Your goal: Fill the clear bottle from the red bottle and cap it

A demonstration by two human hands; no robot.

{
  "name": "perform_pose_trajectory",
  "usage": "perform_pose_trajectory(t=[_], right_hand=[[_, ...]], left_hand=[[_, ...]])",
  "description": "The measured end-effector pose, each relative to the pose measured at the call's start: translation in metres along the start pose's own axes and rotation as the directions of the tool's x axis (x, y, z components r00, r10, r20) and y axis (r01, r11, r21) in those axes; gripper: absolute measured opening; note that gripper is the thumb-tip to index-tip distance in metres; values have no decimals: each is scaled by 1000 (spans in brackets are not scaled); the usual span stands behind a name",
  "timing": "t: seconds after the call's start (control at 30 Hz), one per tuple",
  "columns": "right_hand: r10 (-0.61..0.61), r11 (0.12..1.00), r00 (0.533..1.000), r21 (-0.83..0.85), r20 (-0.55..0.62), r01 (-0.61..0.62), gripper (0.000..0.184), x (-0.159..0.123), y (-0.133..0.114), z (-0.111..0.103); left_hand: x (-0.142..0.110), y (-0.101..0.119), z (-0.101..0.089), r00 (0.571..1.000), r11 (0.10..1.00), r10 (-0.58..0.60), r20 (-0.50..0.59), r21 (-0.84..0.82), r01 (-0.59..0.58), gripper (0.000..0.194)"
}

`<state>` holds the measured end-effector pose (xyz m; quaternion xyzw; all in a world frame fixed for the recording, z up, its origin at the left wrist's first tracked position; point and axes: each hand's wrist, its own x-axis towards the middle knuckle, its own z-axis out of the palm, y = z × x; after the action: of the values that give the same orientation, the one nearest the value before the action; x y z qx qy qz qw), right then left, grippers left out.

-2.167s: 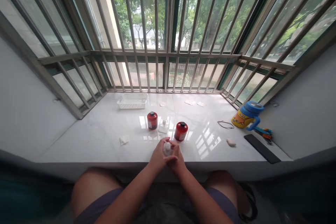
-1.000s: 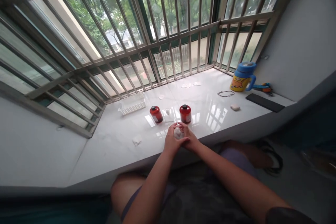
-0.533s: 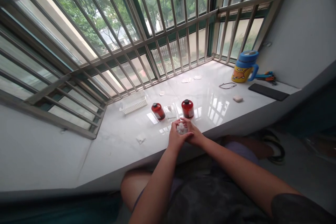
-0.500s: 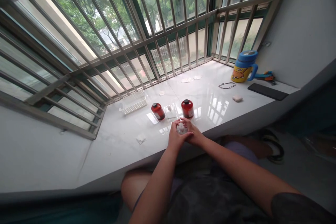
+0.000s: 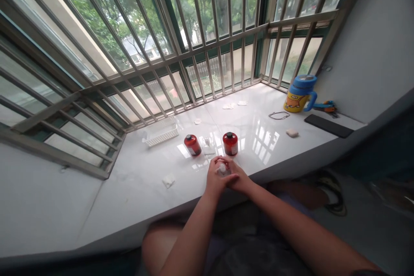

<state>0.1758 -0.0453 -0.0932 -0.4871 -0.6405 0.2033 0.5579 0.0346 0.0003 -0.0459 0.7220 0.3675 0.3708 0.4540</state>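
Both hands are wrapped round a small whitish, partly see-through object at the sill's front edge; its kind I cannot make out. My left hand curves round its left side. My right hand closes on it from the right, fingers bent over the top. Just beyond the hands stands a red-brown bottle with a black cap. A second such bottle stands to its left. Between the two lies a small clear tray with something pale in it. The fingers cover much of the held object.
A white perforated basket sits back left. Crumpled white tissue lies front left. Toward the right are a blue and yellow mug, a black flat case, a pale lump and a dark cord loop. Barred windows border the sill.
The view has tilted up a little, so everything sits lower in the picture. Both hands keep hold of the whitish object, with the fingers slightly shifted over it.
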Motion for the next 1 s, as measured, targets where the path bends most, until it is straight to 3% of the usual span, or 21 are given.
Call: perform_pose_trajectory(t=[0.17,0.3,0.43,0.57,0.63,0.8,1.0], right_hand=[[1,1000,998,-3,56,-1,62,3,0,-7],[35,999,998,-14,60,-34,61,-2,3,-25],[58,997,997,-58,55,-55,62,-7,9,-61],[111,979,993,-169,-26,-114,67,-9,24,-106],[140,962,986,-222,-87,-156,68,-9,35,-129],[163,937,977,-288,-135,-196,65,1,59,-176],[130,919,980,-353,-150,-176,64,43,89,-188]], left_hand=[[0,3,3,999,998,-43,1,-37,43,56],[6,9,19,998,997,-51,40,-49,53,69],[9,10,51,999,999,-15,45,-40,16,67],[6,9,77,988,998,55,-145,-14,-57,69],[12,10,80,980,999,49,-191,29,-44,58],[62,12,73,982,985,26,-189,174,8,32],[133,0,75,994,973,-1,-111,227,27,26]])
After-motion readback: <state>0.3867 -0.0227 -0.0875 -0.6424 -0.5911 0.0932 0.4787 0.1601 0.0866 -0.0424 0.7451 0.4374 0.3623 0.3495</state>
